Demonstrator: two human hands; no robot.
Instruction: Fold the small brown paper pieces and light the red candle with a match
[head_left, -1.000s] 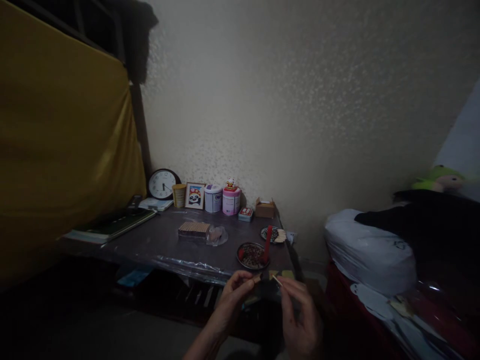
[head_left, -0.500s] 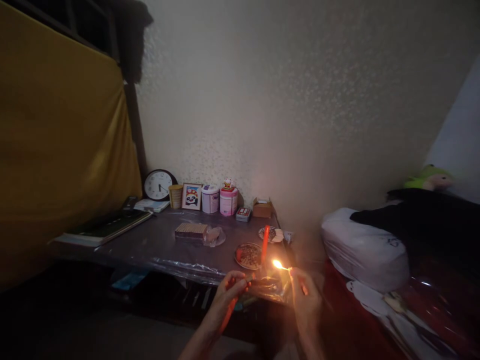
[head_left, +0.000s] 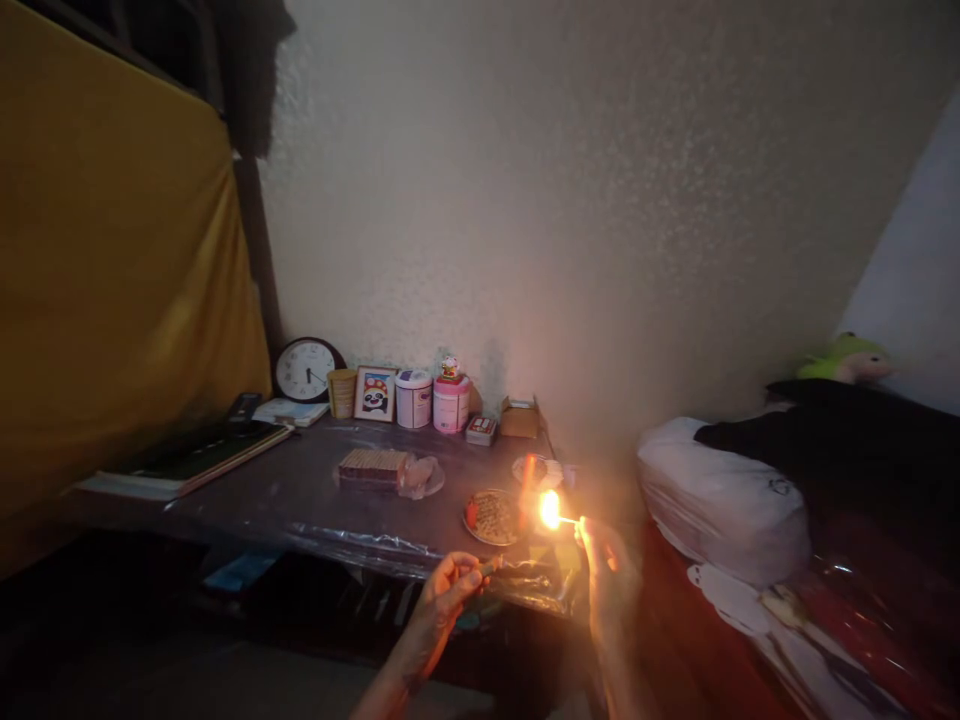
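Observation:
Between the thumb and fingers of my right hand point(head_left: 598, 550) is a burning match point(head_left: 568, 520), held level and pointing left. Its bright flame point(head_left: 550, 510) glows just right of an upright red candle point(head_left: 529, 483); the glare hides whether they touch. My left hand point(head_left: 448, 590) is closed on a small, dark matchbox point(head_left: 489, 568), seen end-on and partly covered by the fingers, at the table's front edge. Behind it lies a round dish point(head_left: 491, 517) of small brownish bits with something red at its left side. A second dish point(head_left: 536, 470) sits behind the candle.
Clear plastic covers the dark table point(head_left: 292, 490). On it are a wrapped stack of small boxes point(head_left: 373, 468), a book point(head_left: 202, 460), a clock point(head_left: 307, 369), a picture frame point(head_left: 375, 393), two canisters point(head_left: 451, 405) and a cardboard box point(head_left: 520, 418). A white bag point(head_left: 720, 495) bulges at the right.
The match flame has grown larger and brighter. My left hand has shifted slightly left and down in the picture, and the view has turned a little. Both hands keep their holds.

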